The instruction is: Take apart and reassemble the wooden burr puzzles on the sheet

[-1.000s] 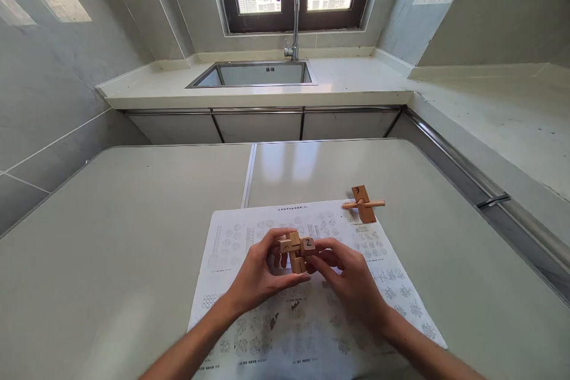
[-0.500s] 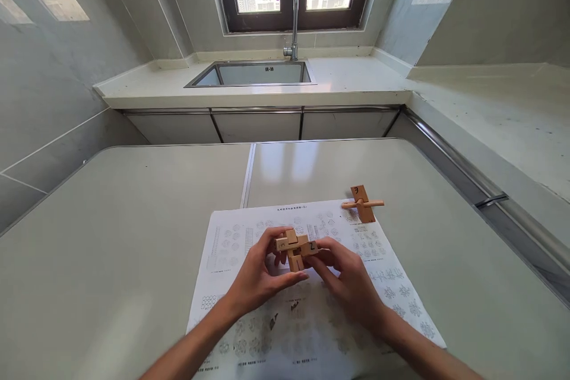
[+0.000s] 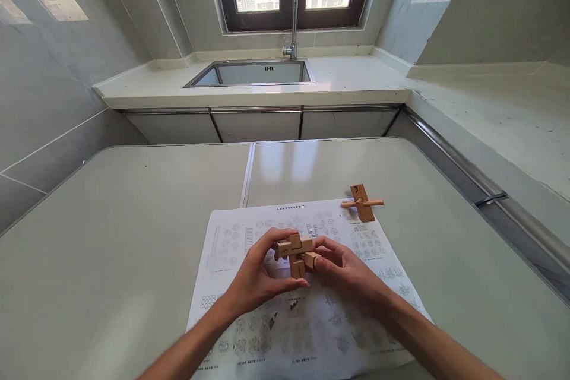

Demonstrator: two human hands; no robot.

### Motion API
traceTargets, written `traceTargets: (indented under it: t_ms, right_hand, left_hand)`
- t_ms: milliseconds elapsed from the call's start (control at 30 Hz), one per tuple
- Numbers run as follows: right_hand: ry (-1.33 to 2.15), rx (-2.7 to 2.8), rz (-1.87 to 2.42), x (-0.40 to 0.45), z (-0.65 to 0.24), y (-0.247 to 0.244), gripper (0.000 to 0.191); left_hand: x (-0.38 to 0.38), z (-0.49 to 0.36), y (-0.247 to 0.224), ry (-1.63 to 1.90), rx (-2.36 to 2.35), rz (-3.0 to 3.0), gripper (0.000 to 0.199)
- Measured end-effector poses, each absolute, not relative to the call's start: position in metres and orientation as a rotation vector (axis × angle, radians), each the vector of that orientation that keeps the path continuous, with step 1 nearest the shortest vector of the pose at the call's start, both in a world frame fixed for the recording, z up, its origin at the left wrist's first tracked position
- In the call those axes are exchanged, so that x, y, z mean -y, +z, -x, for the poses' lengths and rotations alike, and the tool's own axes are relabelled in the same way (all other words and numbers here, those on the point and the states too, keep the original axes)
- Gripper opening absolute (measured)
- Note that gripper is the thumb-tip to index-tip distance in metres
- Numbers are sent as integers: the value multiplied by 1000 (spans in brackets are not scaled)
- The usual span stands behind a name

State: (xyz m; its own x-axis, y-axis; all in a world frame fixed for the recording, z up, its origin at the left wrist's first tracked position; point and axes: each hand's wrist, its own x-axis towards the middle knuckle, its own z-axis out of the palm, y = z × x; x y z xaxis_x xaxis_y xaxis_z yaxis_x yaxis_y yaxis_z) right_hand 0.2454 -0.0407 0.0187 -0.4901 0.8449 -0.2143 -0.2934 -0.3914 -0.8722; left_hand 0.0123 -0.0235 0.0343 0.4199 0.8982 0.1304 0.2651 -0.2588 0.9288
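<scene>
A cluster of interlocked wooden blocks is held above a printed sheet. My left hand grips it from the left, with fingers at the top and the thumb under the lower block. From the right, my right hand pinches the block that sticks out at the lower right; part of that block is hidden by the fingers. Small diagrams cover the sheet. Across the sheet's upper right corner lies another wooden piece, a flat marked block with a round rod crossing it.
The pale table has a white seam running towards its far edge. Beyond it, a counter holds a sink and a tall curved faucet below a window. A metal rail runs along the right side.
The wooden cluster has tilted and dropped slightly. My right hand's fingers have shifted on the right-hand block, covering its number. The sheet's lower right part has moved or bent under my right arm.
</scene>
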Motion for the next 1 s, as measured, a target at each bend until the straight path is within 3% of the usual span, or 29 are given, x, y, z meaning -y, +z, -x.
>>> traceTargets:
  t_ms: [367,867,1000]
  right_hand:
    - [1867,1092,994,38,-248,20,61]
    - [1845,1166,941,44,-245,22,62]
    - [1732,1284,895,46,-244,24,49]
  left_hand:
    - [25,-14,29,836,-949,-1922,72]
    - [26,-18,24,809,-834,-1939,68]
    - [26,-17,29,791,-915,-1901,71]
